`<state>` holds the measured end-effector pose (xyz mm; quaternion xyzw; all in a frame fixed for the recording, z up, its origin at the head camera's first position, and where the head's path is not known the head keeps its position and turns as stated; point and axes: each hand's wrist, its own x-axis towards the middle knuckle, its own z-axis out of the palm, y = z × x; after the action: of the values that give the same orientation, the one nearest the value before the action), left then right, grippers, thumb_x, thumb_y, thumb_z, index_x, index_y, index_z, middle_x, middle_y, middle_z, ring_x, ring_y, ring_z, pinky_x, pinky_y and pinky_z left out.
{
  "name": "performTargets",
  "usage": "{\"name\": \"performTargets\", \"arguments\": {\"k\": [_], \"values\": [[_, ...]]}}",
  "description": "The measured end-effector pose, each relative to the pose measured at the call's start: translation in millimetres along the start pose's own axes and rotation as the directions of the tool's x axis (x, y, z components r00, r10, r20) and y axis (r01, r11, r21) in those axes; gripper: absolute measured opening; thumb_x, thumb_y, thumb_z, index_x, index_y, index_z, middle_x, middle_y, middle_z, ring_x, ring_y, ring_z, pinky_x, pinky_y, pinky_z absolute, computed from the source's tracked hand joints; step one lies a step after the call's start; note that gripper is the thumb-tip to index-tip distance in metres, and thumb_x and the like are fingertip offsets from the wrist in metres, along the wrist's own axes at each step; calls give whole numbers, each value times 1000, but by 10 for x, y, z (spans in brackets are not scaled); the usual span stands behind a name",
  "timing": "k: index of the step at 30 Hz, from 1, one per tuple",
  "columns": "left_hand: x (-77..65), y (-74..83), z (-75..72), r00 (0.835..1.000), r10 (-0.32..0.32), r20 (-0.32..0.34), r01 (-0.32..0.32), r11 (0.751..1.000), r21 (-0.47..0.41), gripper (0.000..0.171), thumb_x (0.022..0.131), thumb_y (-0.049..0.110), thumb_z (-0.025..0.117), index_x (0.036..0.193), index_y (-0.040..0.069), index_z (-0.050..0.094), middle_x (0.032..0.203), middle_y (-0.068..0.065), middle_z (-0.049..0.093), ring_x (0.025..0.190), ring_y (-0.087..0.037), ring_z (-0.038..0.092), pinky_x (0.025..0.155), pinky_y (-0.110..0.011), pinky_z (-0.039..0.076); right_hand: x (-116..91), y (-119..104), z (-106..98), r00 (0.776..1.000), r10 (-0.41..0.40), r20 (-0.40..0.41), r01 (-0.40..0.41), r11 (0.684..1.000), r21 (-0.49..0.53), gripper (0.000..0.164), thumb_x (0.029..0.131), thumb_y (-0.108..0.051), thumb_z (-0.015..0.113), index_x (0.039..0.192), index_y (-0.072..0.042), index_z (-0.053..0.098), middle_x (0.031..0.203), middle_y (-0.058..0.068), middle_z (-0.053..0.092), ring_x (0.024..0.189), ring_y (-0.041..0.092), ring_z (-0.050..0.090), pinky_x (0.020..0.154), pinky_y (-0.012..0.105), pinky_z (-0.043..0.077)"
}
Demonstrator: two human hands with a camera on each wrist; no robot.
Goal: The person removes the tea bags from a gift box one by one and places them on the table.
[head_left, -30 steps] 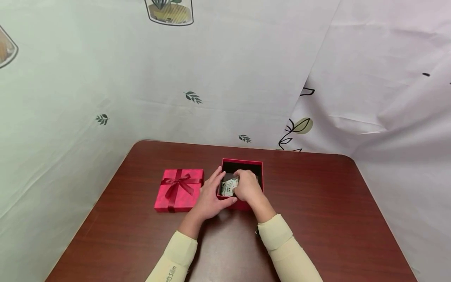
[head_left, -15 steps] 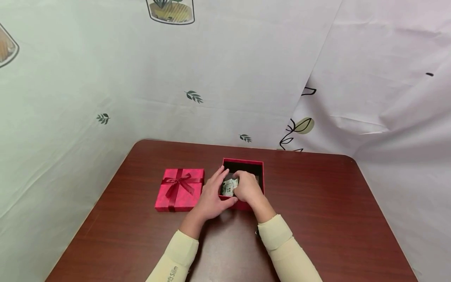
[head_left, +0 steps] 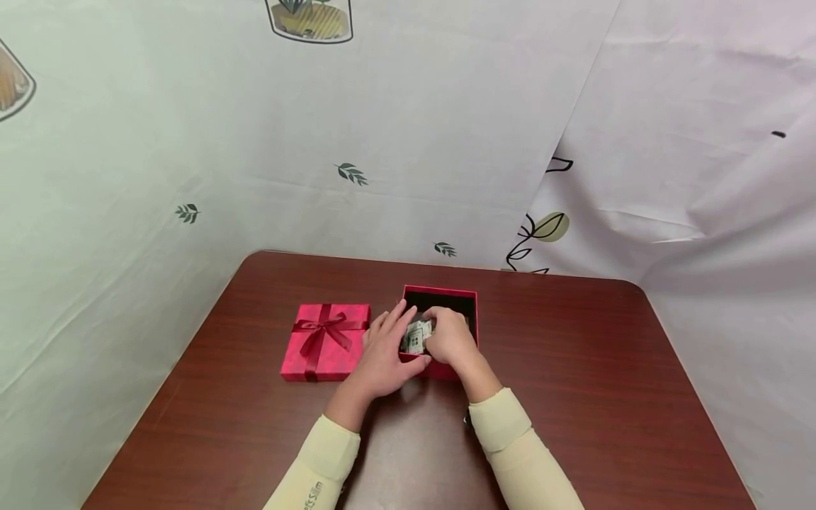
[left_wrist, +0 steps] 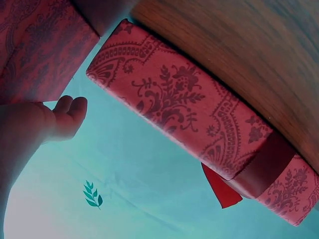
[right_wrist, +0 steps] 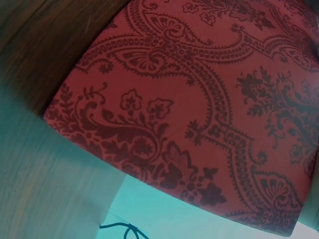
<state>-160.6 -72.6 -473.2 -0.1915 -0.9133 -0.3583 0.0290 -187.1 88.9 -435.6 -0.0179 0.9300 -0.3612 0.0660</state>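
Observation:
A red gift box (head_left: 443, 370) without its lid stands at the table's middle in the head view, its inside black. Against its left and front sides rests my left hand (head_left: 381, 363), fingers extended and thumb along the front rim. My right hand (head_left: 451, 338) reaches into the box with bent fingers, gripping the right edge of a small pale printed packet (head_left: 416, 338) with a house picture. Its fingertips are hidden. In the left wrist view, the left fingers (left_wrist: 70, 117) show beside the box wall (left_wrist: 42, 59). The right wrist view shows mostly the patterned box side (right_wrist: 199, 114).
Left of the box lies its red lid (head_left: 319, 354), tied with a dark red ribbon bow (head_left: 324, 327). Both stand on a brown wooden table (head_left: 574, 368). A pale printed cloth (head_left: 408, 127) hangs behind the table's back edge.
The left fingers have shifted slightly right over the box's left rim. The packet has moved a little under the right hand, which stays inside the box.

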Motion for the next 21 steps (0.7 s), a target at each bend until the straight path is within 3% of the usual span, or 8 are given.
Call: {"name": "performTargets", "arguments": {"k": [14, 21], "values": [[11, -2, -6, 999, -31, 35, 31, 999, -8, 95, 83, 47, 75, 160, 22, 26, 165, 4, 16, 143, -40, 20, 106, -66, 19, -41, 23, -88, 997, -20, -69, 22, 999, 29, 41, 81, 0, 77, 120, -8, 69, 106, 9, 67, 91, 24, 59, 78, 40, 53], [15, -9, -14, 998, -37, 46, 38, 999, -11, 96, 83, 47, 76, 161, 23, 24, 165, 4, 15, 143, -41, 21, 107, -66, 18, -93, 16, -190, 996, -18, -86, 24, 998, 62, 41, 82, 0, 77, 122, -8, 69, 109, 10, 66, 89, 24, 59, 76, 39, 53]]}}
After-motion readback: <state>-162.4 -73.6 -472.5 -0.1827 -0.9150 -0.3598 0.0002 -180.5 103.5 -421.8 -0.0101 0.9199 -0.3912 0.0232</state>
